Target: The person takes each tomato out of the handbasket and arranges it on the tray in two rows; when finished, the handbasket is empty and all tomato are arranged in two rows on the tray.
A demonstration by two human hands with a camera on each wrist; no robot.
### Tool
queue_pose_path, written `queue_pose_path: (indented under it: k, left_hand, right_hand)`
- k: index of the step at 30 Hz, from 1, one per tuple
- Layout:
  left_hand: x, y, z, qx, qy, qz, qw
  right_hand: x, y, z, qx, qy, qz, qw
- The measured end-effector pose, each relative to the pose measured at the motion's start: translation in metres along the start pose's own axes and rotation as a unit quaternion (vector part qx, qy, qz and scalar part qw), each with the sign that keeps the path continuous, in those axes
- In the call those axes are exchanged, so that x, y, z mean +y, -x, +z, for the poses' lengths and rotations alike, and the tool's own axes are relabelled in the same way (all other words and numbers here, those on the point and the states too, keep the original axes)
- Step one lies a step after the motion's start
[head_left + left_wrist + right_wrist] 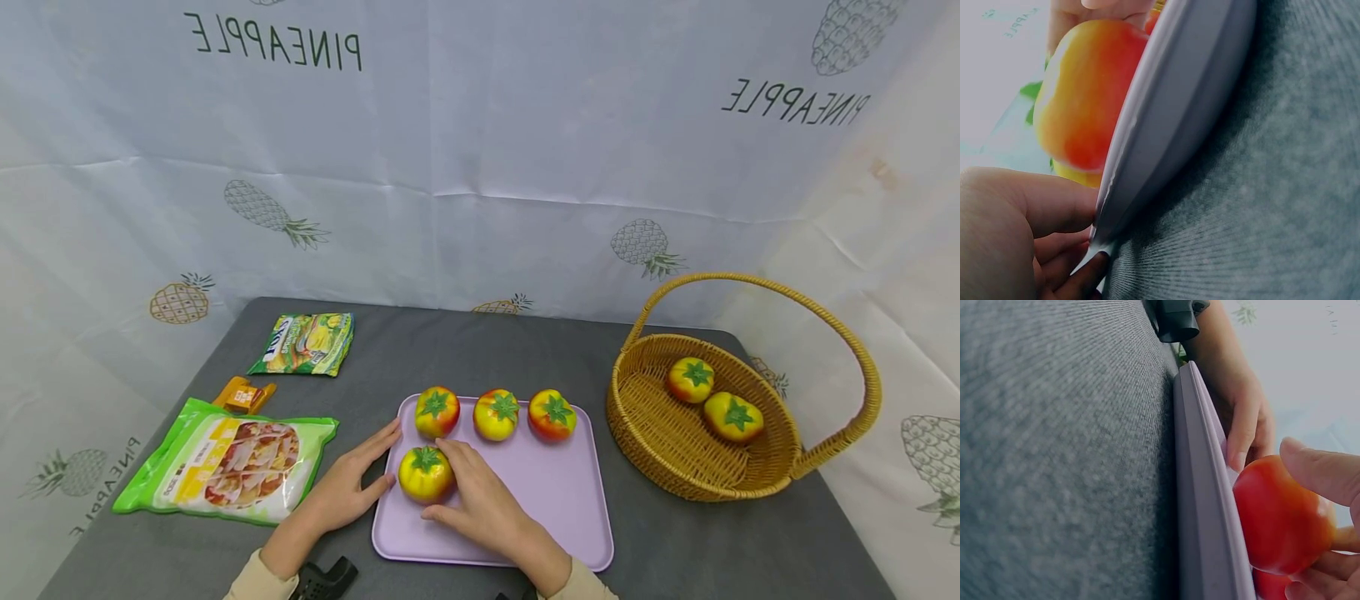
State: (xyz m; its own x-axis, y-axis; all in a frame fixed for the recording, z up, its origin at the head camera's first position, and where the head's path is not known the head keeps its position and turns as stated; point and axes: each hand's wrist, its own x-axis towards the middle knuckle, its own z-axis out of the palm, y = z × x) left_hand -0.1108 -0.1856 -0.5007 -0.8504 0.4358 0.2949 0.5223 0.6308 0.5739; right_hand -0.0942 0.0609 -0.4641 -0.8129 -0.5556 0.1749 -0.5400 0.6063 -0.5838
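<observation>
My right hand (487, 504) holds a yellow-red persimmon (426, 477) with a green leafy top, at the left part of a lilac tray (551, 500). Its fingers curve along the far right side of the fruit, the thumb along the near side. In the right wrist view this persimmon (1279, 515) shows its red side inside the tray rim. My left hand (341, 492) rests at the tray's left edge, fingers extended; its thumb meets the rim in the left wrist view. Behind, a row holds a left persimmon (437, 412), a middle one (495, 415) and a right one (552, 415).
A wicker basket (637, 404) with a tall handle stands at the right, holding two persimmons (691, 379). On the left lie a green-and-white food bag (232, 462), small orange packets (243, 397) and a green snack packet (306, 343). A pineapple-print cloth (450, 125) hangs behind the table.
</observation>
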Motion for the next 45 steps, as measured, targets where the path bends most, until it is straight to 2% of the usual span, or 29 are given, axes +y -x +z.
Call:
queue_pose_path:
  k: [4, 10, 18, 22, 29, 36, 45]
  left_hand:
    - [0.001, 0.001, -0.002, -0.005, 0.002, -0.012, 0.9999]
    - [0.0, 0.002, 0.0, 0.0, -0.001, -0.005, 1.0]
    - [0.0, 0.002, 0.001, -0.005, 0.0, -0.012, 0.9999]
    - [0.001, 0.001, -0.001, -0.007, 0.001, -0.013, 0.9999]
    - [0.001, 0.001, -0.002, -0.015, 0.002, -0.02, 0.9997]
    - [0.002, 0.001, -0.003, -0.016, 0.004, -0.022, 0.9996]
    - [0.001, 0.0, -0.002, -0.021, 0.001, -0.026, 0.9994]
  right_hand:
    - [0.0, 0.0, 0.0, 0.0, 0.001, -0.001, 1.0]
    - [0.001, 0.0, -0.003, 0.009, 0.014, -0.013, 0.9998]
    - [0.0, 0.004, -0.023, 0.038, 0.024, 0.003, 0.999]
    - [0.002, 0.007, -0.039, 0.055, 0.011, 0.021, 0.9982]
    - [0.008, 0.015, -0.074, 0.092, -0.004, 0.082, 0.9924]
    - [0.029, 0.027, -0.109, 0.144, 0.034, 0.09, 0.9849]
    - [0.058, 0.047, -0.159, 0.18, 0.08, 0.117, 0.9735]
